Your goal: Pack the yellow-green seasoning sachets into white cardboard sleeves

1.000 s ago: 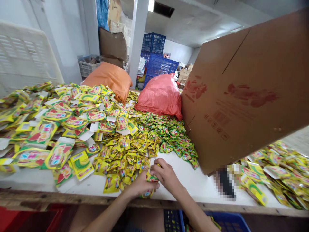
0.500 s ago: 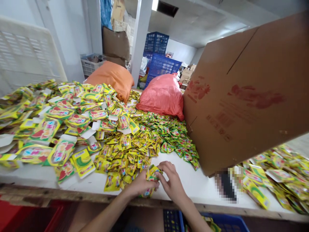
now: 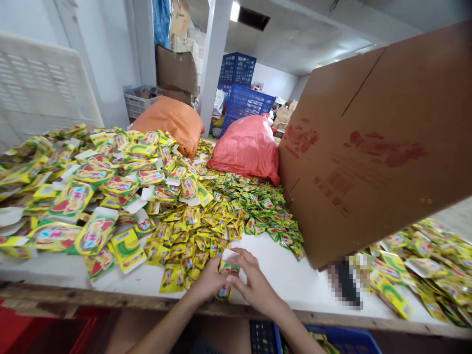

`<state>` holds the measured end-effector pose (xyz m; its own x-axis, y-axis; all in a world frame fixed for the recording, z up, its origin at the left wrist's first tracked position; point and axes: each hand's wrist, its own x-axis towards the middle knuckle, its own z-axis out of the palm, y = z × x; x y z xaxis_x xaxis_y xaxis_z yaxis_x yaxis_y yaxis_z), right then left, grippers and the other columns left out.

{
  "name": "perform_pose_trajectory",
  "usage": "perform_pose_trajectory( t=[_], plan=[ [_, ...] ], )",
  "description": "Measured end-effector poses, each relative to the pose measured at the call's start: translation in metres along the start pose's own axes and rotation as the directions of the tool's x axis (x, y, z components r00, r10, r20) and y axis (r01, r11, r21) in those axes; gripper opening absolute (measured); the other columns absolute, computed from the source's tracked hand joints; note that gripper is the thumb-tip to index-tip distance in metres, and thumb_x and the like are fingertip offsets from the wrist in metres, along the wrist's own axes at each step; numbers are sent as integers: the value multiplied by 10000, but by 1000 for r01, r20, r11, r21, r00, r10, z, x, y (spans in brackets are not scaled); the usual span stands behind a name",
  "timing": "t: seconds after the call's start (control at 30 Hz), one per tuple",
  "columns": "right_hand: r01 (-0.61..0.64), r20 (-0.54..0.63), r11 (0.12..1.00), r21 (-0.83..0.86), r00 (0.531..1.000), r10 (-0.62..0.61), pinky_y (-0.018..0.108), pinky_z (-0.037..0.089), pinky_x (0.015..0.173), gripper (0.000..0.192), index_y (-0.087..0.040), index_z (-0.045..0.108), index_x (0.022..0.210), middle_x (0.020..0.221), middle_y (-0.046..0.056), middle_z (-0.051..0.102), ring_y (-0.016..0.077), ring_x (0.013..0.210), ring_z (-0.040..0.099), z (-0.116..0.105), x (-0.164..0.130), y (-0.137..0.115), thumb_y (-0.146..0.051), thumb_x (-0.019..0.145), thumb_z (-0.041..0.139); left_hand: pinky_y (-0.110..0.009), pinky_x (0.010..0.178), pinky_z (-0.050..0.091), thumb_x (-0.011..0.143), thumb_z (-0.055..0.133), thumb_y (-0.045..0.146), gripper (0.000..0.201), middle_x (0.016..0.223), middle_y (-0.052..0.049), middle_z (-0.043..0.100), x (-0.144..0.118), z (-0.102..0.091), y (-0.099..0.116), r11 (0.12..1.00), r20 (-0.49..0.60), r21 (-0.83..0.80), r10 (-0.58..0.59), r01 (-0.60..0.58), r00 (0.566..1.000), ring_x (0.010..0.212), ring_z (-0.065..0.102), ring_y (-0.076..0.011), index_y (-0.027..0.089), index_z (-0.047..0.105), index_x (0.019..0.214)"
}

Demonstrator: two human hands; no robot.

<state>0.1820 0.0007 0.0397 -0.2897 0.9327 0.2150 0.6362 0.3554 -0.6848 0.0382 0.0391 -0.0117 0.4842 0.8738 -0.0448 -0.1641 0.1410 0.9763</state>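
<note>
Yellow-green sachets (image 3: 227, 275), a small stack, sit at the near table edge, centre, pinched between both hands. Top of the stack pokes up between the fingertips; its bottom end hangs just over the wooden edge (image 3: 110, 301).

Open room: a bare white strip of table (image 3: 291, 275) runs right of the hands to the box (image 3: 372, 147). Smaller bare patch to the near left. Everything farther out is covered.

Left hand (image 3: 210, 281): forearm comes up from below the near edge, angled right, fingers curled shut round the stack's left side. Right hand (image 3: 252, 284): forearm comes in from the near right, back of hand up, fingers spread a little, thumb and forefinger closed on the stack's top and right side. Hands touch each other around the stack.

Loose sachet heap (image 3: 206, 231) starts just far of the knuckles and spreads far-right. Flat cartons (image 3: 92, 187) are piled far-left, higher than the sachets. The box is tilted, its near corner on the table, and overhangs the right side of the view. More cartons (image 3: 416, 265) lie at the right, past a blurred patch. Orange sack (image 3: 169, 120) and red sack (image 3: 247, 145) lie at the far edge; blue crates (image 3: 239, 91) are stacked behind. Blue crate (image 3: 346, 339) sits under the table, near right.
</note>
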Motion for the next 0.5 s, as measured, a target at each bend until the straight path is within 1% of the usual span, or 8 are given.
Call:
perform_pose_trajectory(
  t=[0.07,0.13,0.2,0.27,0.33,0.37,0.43,0.5],
  plan=[
    [-91,-117,975,204,986,117,368,428,861,302,-222,481,1079,1056,70,548,208,985,530,9,-9,12,-308,804,571,-312,758,455,627,685,260,352,843,-57,676,2,-1,-1,1000,29,-25,7,-6,1000,804,602,-215,95,616,930],
    [-136,-194,924,358,957,216,319,460,801,259,-210,459,1046,950,49,565,179,872,569,18,-16,23,-306,821,544,-309,757,459,631,690,260,387,877,-59,670,2,0,-2,1000,30,-25,6,-5,1000,819,604,-212,106,583,971],
    [-152,-238,895,419,933,270,297,463,771,205,-201,485,983,875,34,569,172,826,571,27,-20,29,-319,824,537,-309,799,452,637,691,222,494,966,-66,648,-4,0,-2,1000,-32,-1,29,-29,999,876,601,-203,145,491,1082],
    [-160,-271,886,435,915,298,287,460,761,202,-193,508,968,847,30,572,170,810,564,32,-21,30,-325,820,543,-311,842,441,669,673,212,607,1060,-79,607,-13,-1,-2,998,-135,26,65,-62,989,919,598,-188,196,352,1184],
    [-155,-275,891,427,916,291,284,459,759,217,-185,527,985,856,38,583,171,810,561,33,-19,28,-328,821,542,-303,858,432,734,622,250,562,1076,-80,589,-22,-4,0,994,-178,55,103,-95,979,932,596,-177,221,304,1196],
    [-148,-269,897,417,923,277,285,458,761,229,-182,536,1002,870,45,592,173,815,561,33,-17,25,-330,827,535,-290,844,435,766,588,277,473,1039,-71,598,-26,-6,2,991,-164,82,119,-107,979,917,597,-174,217,344,1167],
    [-130,-248,915,381,940,236,288,453,771,232,-180,561,1010,892,53,604,177,831,562,31,-13,20,-333,841,513,-254,758,447,804,534,327,271,885,-41,618,-30,-12,4,980,-97,165,132,-115,986,823,596,-169,189,480,1031],
    [-104,-213,937,333,960,182,281,448,765,200,-184,600,951,872,49,609,177,831,561,29,-8,14,-326,847,504,-229,662,435,808,522,352,207,742,-15,602,-30,-17,7,962,-53,249,126,-109,991,714,572,-156,161,561,875]
  ],
)
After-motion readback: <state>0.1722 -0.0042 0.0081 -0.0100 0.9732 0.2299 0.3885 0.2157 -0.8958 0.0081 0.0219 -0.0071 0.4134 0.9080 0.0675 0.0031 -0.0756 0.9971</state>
